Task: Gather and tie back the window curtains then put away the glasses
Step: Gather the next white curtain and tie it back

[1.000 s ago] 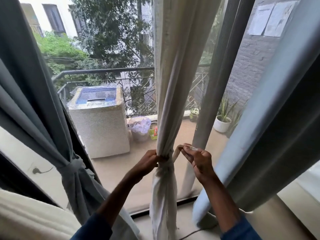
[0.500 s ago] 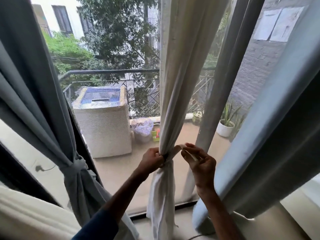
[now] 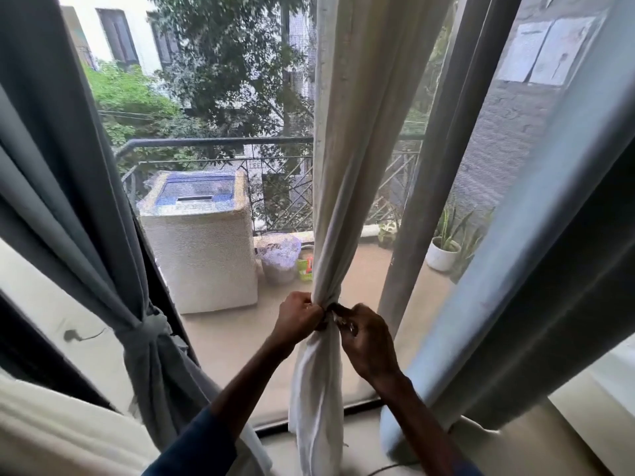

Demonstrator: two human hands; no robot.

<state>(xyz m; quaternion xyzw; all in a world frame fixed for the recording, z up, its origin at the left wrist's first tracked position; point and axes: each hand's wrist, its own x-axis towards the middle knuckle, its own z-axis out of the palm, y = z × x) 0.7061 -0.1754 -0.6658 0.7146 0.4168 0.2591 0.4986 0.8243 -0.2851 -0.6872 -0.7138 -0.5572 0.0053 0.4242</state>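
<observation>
Right hand (image 3: 367,341) moved in, pinching curtain (image 3: 347,166) beside left hand (image 3: 299,317)

I see 2 floors. Balcony floor (image 3: 233,341) outside, tan: covered washing machine (image 3: 202,255) stands on it at left, near the railing (image 3: 220,141). Just right of it is a bin w/ plastic bag liner (image 3: 278,259), then a green packet (image 3: 305,267) beside the bin; touching or not, can't tell. Far right, white plant pot (image 3: 442,257) on same floor, well apart from the bin. Indoor floor (image 3: 536,444) at btm right: blue curtain (image 3: 398,438) btm end bunches on it, and a dark cable (image 3: 385,470) lies just left of that. White curtain (image 3: 316,424) hem hangs to floor lvl, contact unclear. Cream padded surface (image 3: 51,434) btm left, can't ID it.
</observation>
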